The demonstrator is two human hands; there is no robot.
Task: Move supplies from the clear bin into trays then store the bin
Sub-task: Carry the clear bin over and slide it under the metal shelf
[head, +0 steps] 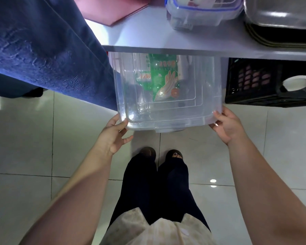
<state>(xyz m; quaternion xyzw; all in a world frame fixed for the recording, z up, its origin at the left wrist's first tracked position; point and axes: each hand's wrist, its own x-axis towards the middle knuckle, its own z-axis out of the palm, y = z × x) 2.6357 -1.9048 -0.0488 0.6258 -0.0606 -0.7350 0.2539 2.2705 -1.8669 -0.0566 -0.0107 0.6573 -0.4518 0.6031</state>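
The clear bin (208,110) sits on the floor, partly under the white table (148,38). A green packet printed with gloves (163,80) shows through the clear plastic, either inside the bin or beneath it; I cannot tell which. My left hand (113,135) grips the bin's near left corner. My right hand (227,124) grips its near right corner. Both arms reach forward from the bottom of the view.
A black slatted crate (251,82) stands under the table right of the bin. Blue cloth (39,50) hangs on the left. On the table are a lidded clear container (201,15), a metal tray (281,13) and a pink folder (111,7). My feet stand on white floor tiles (25,147).
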